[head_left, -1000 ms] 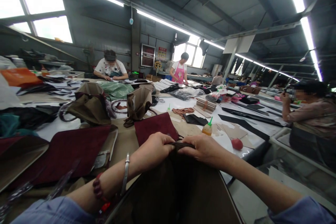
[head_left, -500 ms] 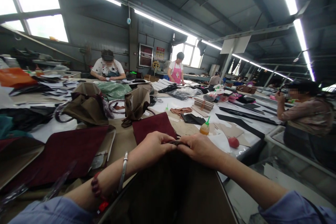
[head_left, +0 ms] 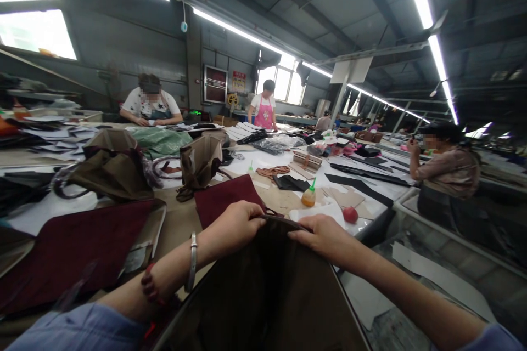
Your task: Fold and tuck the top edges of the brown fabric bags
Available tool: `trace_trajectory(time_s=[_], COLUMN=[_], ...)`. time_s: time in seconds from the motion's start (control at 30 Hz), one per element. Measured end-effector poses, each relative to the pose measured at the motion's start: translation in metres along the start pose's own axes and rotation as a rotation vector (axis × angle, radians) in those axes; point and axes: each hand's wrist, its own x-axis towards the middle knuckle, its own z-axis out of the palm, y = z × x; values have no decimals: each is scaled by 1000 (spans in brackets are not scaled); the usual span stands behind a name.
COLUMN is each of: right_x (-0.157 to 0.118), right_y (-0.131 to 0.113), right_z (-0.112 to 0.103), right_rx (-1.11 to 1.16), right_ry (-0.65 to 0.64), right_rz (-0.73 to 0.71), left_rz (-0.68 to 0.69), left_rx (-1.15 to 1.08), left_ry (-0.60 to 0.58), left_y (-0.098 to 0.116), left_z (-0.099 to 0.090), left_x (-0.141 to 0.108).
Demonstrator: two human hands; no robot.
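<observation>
A dark brown bag [head_left: 263, 290], its inside facing me, fills the bottom middle of the view. My left hand [head_left: 242, 222] pinches the far top edge of the bag, thumb on the near side. A short way to the right, my right hand [head_left: 319, 233] grips the same edge between thumb and fingers. The edge between the two hands runs nearly straight. Just beyond lies a dark red panel [head_left: 226, 197], partly hidden by my left hand. The bag's outer side is out of sight.
A glue bottle [head_left: 308, 195] with a green tip and a red ball [head_left: 349, 215] stand beyond my right hand. Brown bags [head_left: 111, 170] and a dark red bag piece [head_left: 82, 247] lie left. Co-workers sit or stand around the table; a white bin [head_left: 453, 241] is at right.
My hands have moved apart along the bag's edge, which now shows between them. The whole view has shifted, so the surroundings appear further left.
</observation>
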Motion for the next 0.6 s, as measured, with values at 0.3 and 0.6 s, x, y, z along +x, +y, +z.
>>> trace_trajectory(time_s=[0.3, 0.6], right_x=[6, 5], right_y=[3, 7], right_z=[-2, -5], right_rx=[60, 4], right_ry=[-54, -69], right_rz=[-100, -149], left_rz=[10, -13], left_rx=[-49, -96], left_ry=[-3, -10], left_y=[-5, -7], left_z=[0, -5], left_x=[2, 1])
